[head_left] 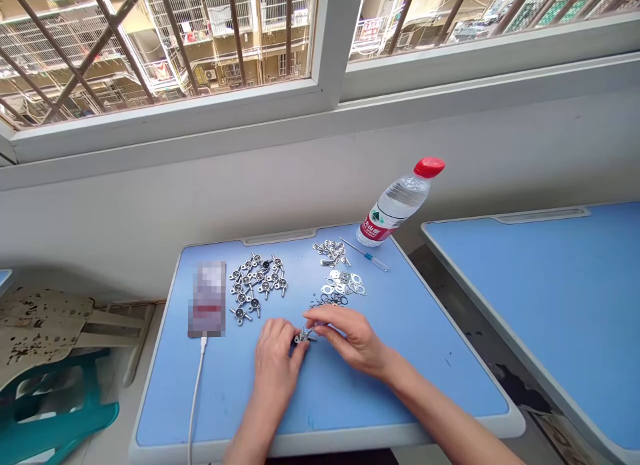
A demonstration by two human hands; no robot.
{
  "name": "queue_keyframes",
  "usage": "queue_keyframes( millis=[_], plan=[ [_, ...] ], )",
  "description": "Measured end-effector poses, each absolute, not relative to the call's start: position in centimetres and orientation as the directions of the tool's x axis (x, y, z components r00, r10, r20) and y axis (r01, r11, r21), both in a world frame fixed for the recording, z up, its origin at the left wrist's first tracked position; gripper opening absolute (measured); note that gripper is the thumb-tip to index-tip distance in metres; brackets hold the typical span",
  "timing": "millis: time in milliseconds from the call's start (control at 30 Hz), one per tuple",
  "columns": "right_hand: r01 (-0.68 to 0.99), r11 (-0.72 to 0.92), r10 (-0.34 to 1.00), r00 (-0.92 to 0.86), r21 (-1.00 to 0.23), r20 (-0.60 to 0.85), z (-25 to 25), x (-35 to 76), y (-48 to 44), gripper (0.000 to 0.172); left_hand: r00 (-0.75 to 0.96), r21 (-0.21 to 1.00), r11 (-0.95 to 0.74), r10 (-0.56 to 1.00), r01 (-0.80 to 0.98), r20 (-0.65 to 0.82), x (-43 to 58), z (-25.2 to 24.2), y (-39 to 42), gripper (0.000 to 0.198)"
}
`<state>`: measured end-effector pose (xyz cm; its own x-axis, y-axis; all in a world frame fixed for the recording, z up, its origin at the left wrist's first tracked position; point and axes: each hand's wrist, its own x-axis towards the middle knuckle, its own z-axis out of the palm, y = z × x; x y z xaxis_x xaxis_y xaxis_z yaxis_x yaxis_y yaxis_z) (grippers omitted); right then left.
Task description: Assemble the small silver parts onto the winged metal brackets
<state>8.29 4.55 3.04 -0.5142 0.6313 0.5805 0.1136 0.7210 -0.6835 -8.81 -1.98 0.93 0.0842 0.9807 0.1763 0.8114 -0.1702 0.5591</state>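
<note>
While the left hand [275, 350] holds a small metal fitting [302, 337], the right hand [353, 335] reaches its top.
The left thumb and fingers close on the fitting, in front of the water bottle [399, 203] and to its left; the right fingertips nearly meet, and whether they grip a part I cannot tell. A screwdriver [370, 257] lies just beside the bottle.

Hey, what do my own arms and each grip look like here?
Your left grip and right grip are ungloved. The left forearm and right forearm are bare up to the picture's edge, with no sleeve, watch or cable visible.
</note>
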Motion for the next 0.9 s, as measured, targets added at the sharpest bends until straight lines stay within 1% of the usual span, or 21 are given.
queue_keyframes(
  millis=[67,167,467,567,667,767,800,900],
  plan=[
    [0.098,0.721,0.617,-0.542,-0.686,0.571,3.3,8.4,4.6,0.023,0.086,0.560,-0.176,0.979,0.810,0.182,-8.8,0.9,-2.0,0.012],
    [0.116,0.720,0.627,-0.531,-0.684,0.570,3.6,8.3,4.7,0.019,0.092,0.562,-0.183,0.978,0.807,0.186,-8.8,0.9,-1.9,0.012],
    [0.190,0.737,0.643,-0.493,-0.649,0.586,3.7,7.7,4.4,0.023,0.100,0.565,-0.199,0.974,0.801,0.201,-8.8,0.8,-2.0,0.013],
    [0.176,0.737,0.645,-0.472,-0.653,0.601,3.4,7.7,4.4,0.022,0.100,0.553,-0.200,0.973,0.809,0.207,-8.8,0.9,-2.1,0.014],
    [0.104,0.688,0.683,-0.429,-0.718,0.592,2.9,7.8,4.4,0.019,0.105,0.525,-0.215,0.967,0.823,0.232,-8.9,0.7,-2.0,0.011],
    [0.011,0.537,0.805,-0.305,-0.843,0.509,2.7,8.3,4.5,0.019,0.073,0.485,-0.212,0.955,0.848,0.289,-9.0,0.2,-1.9,0.004],
    [-0.009,0.486,0.847,-0.243,-0.874,0.474,2.7,8.5,4.6,0.019,0.053,0.480,-0.202,0.951,0.853,0.306,-9.0,0.1,-1.8,0.006],
    [-0.030,0.387,0.919,-0.073,-0.922,0.388,3.0,9.1,5.0,0.019,-0.006,0.497,-0.162,0.948,0.852,0.318,-9.0,-0.2,-1.9,0.030]
  ],
)
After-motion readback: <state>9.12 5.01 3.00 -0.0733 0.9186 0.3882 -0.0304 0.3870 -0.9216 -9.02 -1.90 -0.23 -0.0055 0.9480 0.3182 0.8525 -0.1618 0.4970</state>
